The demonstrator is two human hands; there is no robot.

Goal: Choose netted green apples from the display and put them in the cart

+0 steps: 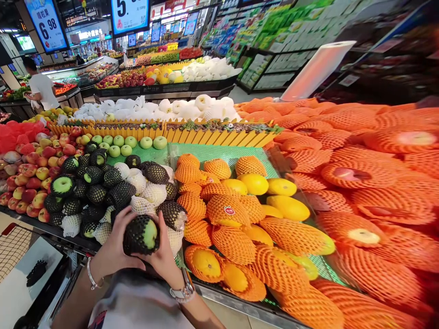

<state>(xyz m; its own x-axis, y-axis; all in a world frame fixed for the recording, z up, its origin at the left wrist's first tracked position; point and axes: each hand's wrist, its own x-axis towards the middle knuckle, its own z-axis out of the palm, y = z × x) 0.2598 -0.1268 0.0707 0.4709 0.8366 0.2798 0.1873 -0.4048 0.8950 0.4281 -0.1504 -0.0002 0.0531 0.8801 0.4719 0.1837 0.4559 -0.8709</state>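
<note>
Both my hands hold one green apple [149, 233] wrapped in a black foam net [135, 236], close to my chest at the front edge of the fruit stand. My left hand [115, 244] cups it from the left, with a bracelet on the wrist. My right hand [163, 259], wearing a watch, supports it from below and the right. Just behind the apple lies a pile of apples in black nets [92, 183] and white nets [146, 194].
Mangoes in orange nets [233, 219] fill the stand to the right, with bare green apples [120, 141] behind and red apples [30, 176] to the left. A shopping cart [20, 269] stands at lower left. A person in white [43, 89] stands far left.
</note>
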